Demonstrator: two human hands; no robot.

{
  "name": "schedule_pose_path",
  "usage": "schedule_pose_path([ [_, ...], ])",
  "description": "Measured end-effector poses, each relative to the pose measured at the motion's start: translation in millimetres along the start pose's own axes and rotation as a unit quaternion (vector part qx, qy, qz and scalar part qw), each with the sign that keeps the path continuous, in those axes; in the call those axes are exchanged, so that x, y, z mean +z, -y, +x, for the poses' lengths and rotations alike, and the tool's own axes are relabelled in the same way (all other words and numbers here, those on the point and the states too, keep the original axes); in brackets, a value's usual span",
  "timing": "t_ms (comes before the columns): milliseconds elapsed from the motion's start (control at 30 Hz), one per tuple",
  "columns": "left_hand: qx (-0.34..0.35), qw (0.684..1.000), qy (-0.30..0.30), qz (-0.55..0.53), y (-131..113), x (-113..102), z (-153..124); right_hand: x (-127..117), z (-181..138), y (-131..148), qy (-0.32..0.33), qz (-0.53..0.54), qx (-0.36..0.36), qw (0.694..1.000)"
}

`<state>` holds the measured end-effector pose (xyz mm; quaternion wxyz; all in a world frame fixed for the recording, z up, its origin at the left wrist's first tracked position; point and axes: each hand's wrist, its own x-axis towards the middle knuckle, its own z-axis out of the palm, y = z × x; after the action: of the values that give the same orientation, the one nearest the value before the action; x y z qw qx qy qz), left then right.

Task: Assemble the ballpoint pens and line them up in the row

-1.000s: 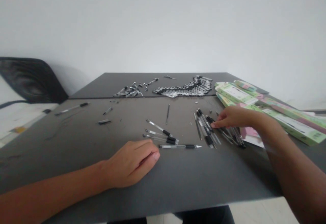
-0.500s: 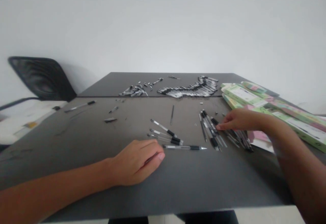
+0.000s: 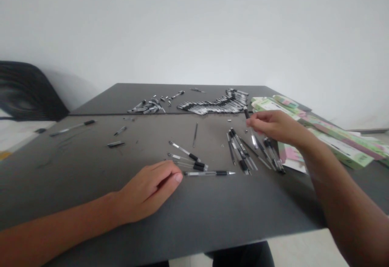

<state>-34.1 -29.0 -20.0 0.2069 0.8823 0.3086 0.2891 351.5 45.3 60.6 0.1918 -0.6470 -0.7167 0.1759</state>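
My right hand (image 3: 273, 127) is raised a little above the dark table (image 3: 212, 214) and pinches a black-and-clear pen (image 3: 251, 131) between thumb and fingers. Below it lies a loose bunch of similar pens (image 3: 243, 151). My left hand (image 3: 148, 190) rests on the table with its fingers curled loosely and holds nothing. Its fingertips are next to the rear end of a single pen (image 3: 209, 173). Three more pens (image 3: 187, 158) lie just beyond that hand.
A long row of pens (image 3: 215, 105) and a heap of small pen parts (image 3: 148, 105) lie at the far side. Green and pink flat boxes (image 3: 328, 135) are stacked at the right. A lone pen (image 3: 72, 127) lies at far left, near a black chair (image 3: 27, 92).
My right hand has lifted from the bunch of pens with one pen pinched in it. My left hand has stayed in place.
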Motion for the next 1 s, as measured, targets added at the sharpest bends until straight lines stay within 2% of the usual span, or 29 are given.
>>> schedule_pose_path([
  [67, -0.017, 1.000, -0.022, -0.007, -0.6, -0.1, 0.0, 15.9, -11.2, 24.7, -0.025, 0.101, -0.057, 0.993],
  [100, -0.023, 0.999, -0.036, -0.009, -0.4, 0.1, -0.2, 26.2, -18.3, 37.4, -0.016, 0.158, -0.082, 0.984],
  [167, -0.025, 0.998, -0.058, -0.016, 1.3, 1.1, -0.9, 50.1, -34.0, 60.1, 0.061, 0.281, -0.125, 0.950],
  [267, 0.001, 0.997, -0.071, -0.044, 5.5, 2.8, -1.7, 86.2, -54.8, 80.3, 0.165, 0.417, -0.173, 0.877],
  [367, 0.040, 0.996, -0.059, -0.047, 8.6, 3.4, -0.6, 111.9, -64.9, 84.3, 0.222, 0.472, -0.169, 0.836],
  [467, 0.080, 0.996, -0.040, -0.017, 9.0, 3.0, 1.7, 123.8, -68.3, 83.0, 0.224, 0.491, -0.168, 0.825],
  [567, 0.110, 0.993, -0.034, 0.006, 9.0, 3.4, 1.8, 126.0, -70.9, 84.3, 0.200, 0.465, -0.202, 0.838],
  [633, 0.104, 0.993, -0.043, 0.021, 9.7, 4.7, 0.1, 121.6, -70.3, 85.4, 0.184, 0.433, -0.223, 0.854],
  [700, 0.077, 0.995, -0.060, 0.026, 10.9, 6.3, -2.6, 109.3, -64.8, 82.9, 0.159, 0.407, -0.226, 0.871],
  [767, 0.039, 0.996, -0.083, 0.021, 11.7, 7.5, -5.2, 86.7, -53.3, 72.9, 0.103, 0.361, -0.209, 0.903],
  [833, 0.011, 0.995, -0.100, 0.009, 11.6, 8.0, -7.2, 56.0, -37.6, 53.6, 0.014, 0.242, -0.178, 0.954],
  [900, -0.013, 0.995, -0.103, 0.000, 10.7, 7.9, -8.2, 23.8, -21.1, 26.9, -0.048, 0.071, -0.134, 0.987],
  [933, -0.025, 0.994, -0.102, -0.006, 10.1, 7.6, -8.4, 9.8, -13.7, 12.4, -0.048, -0.009, -0.104, 0.993],
  [1000, -0.042, 0.994, -0.095, -0.016, 8.9, 6.9, -7.9, -10.5, -2.3, -14.6, 0.020, -0.116, -0.050, 0.992],
])
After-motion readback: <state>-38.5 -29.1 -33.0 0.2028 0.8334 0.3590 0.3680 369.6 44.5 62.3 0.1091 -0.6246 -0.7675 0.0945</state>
